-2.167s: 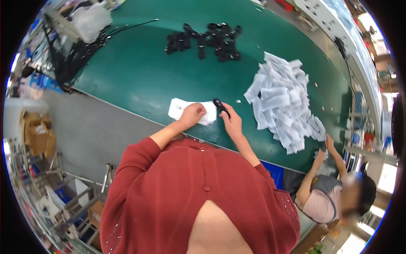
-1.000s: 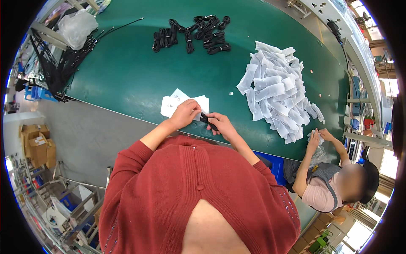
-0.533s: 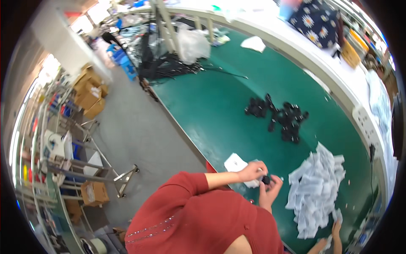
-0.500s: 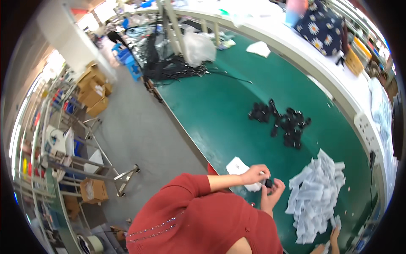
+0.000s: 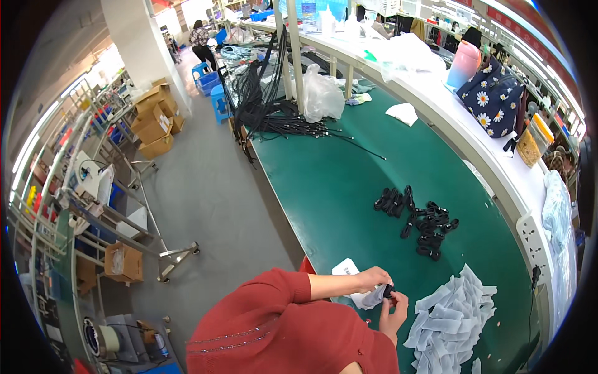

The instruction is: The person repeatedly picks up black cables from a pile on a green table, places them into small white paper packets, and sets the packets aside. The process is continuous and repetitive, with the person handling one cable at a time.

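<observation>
In front of my red-sleeved torso, over the near edge of the green table [image 5: 324, 181], my two hands work close together. My left hand [image 5: 374, 278] is closed on a frosted plastic bag [image 5: 372, 298] that hangs below its fingers. At the bag's end a small black coiled cable [image 5: 389, 291] shows, and my right hand [image 5: 393, 310] pinches it from the other side. How far the cable sits inside the bag cannot be made out. White sheets of paper [image 5: 344, 268] lie beside my left wrist. A heap of frosted bags [image 5: 451, 321] spreads out to the right of my right hand.
Several bundled black cables [image 5: 430, 227] lie mid-table. Long loose black cables [image 5: 274, 121] and a clear plastic bag [image 5: 322, 96] are at the far end. A white shelf [image 5: 430, 106] with a flowered bag [image 5: 492, 100] and a power strip [image 5: 531, 240] borders the right side. Cardboard boxes [image 5: 152, 118] stand on the floor.
The frosted bag now shows plainly in my left hand, with the black cable at its end. My view has tilted upward. Another person's hands at the lower right have left the view.
</observation>
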Tool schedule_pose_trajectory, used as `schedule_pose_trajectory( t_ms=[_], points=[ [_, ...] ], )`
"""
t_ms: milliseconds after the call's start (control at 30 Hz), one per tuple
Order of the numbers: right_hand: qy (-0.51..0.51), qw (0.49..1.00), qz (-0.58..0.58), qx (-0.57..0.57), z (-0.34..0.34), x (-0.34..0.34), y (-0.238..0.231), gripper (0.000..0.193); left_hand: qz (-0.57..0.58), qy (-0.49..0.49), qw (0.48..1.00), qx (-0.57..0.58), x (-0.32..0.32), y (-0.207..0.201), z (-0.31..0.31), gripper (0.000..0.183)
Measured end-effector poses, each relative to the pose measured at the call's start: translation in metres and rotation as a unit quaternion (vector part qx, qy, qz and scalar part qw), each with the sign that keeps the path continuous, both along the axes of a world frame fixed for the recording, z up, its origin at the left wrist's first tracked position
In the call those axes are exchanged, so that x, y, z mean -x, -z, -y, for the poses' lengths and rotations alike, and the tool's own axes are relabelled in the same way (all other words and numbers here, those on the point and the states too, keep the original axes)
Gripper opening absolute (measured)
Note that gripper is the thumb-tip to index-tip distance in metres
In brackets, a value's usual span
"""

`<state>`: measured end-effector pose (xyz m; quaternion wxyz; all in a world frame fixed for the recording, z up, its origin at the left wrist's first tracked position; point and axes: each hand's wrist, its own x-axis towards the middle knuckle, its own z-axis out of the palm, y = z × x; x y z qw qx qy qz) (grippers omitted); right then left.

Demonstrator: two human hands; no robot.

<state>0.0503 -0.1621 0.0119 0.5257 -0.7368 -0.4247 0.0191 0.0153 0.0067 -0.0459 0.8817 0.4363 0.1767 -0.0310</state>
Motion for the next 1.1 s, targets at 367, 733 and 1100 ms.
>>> schedule_pose_trajectory(
  t_ms=[367, 733, 1100],
  points=[
    [-0.023, 0.998, -0.056, -0.024, 0.0, 0.007, 0.011, 0.032, -0.064, 0.02, 0.967, 0.245, 0.008, 0.015, 0.006, 0.018],
    [-0.049, 0.997, -0.023, 0.058, -0.005, 0.015, 0.027, 0.019, -0.091, -0.05, 0.975, 0.197, 0.027, 0.029, 0.019, 0.022],
    [0.05, 0.99, -0.01, 0.13, -0.011, 0.002, 0.016, 0.006, 0.03, 0.029, 0.993, 0.106, 0.032, -0.007, 0.024, 0.026]
  ],
)
